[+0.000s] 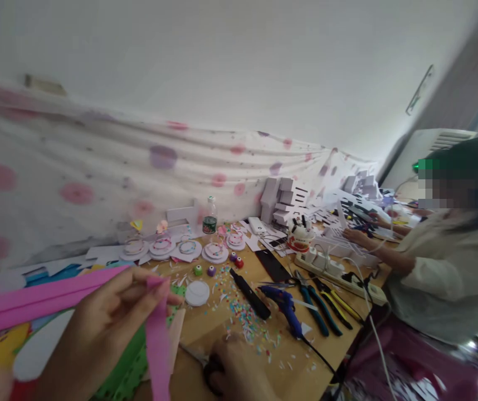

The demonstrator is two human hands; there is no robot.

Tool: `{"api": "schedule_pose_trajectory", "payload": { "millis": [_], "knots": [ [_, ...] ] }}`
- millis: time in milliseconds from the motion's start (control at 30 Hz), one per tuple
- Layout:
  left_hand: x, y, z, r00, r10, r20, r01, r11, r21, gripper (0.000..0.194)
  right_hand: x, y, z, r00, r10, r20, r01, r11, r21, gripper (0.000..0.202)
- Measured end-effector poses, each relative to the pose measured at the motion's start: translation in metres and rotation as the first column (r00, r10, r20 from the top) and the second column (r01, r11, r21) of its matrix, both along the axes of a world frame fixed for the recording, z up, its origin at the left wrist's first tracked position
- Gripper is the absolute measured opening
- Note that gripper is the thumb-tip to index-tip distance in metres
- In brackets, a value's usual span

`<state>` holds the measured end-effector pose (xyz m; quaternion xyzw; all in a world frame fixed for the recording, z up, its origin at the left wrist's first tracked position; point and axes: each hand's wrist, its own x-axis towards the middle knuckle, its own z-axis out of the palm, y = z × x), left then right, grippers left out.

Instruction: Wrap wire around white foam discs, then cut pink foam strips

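Observation:
My left hand (pixel 113 312) pinches the top of a narrow pink paper strip (pixel 157 345) between thumb and fingers. The strip hangs down toward the near edge of the view. Low in the middle, my right hand (pixel 239 365) is slightly blurred, its fingers closed at the dark handles of a pair of scissors (pixel 193 352). The scissor blades point left toward the strip, apart from it. Behind my left hand lie a wide folded pink sheet (pixel 55 289) and a green sheet with a perforated edge (pixel 124 367).
A blue glue gun (pixel 284 312), pliers (pixel 314 306) and a black tool (pixel 250 295) lie right of centre among paper bits. A power strip (pixel 339 275) with cables runs behind them. Beaded rings on white discs (pixel 215 252) and a bottle (pixel 209 217) stand farther back. A co-worker (pixel 439 267) works at right.

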<state>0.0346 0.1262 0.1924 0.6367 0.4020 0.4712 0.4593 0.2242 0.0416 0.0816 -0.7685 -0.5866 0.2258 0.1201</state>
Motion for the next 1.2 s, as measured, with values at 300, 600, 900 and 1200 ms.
{"api": "schedule_pose_trajectory", "payload": {
  "millis": [300,600,900,1200],
  "knots": [
    [0.01,0.015,0.009,0.98,-0.089,0.179,0.092,0.996,-0.009,0.013,-0.002,0.035,0.111,0.826,0.373,-0.423,-0.027,0.775,0.632,0.027],
    [0.006,0.014,0.011,0.897,0.009,0.442,0.067,0.986,-0.155,0.03,-0.048,0.089,0.116,0.049,0.524,-0.851,-0.154,0.845,0.511,0.043],
    [0.001,0.012,0.006,0.919,0.223,0.326,-0.247,0.968,0.036,0.031,-0.039,0.082,0.126,0.033,0.539,-0.842,-0.224,0.825,0.519,0.031],
    [0.004,-0.008,0.02,0.955,0.228,0.188,-0.253,0.96,0.121,0.016,-0.029,0.085,0.136,0.341,0.615,-0.711,0.105,0.726,0.679,0.02]
  ]
}}
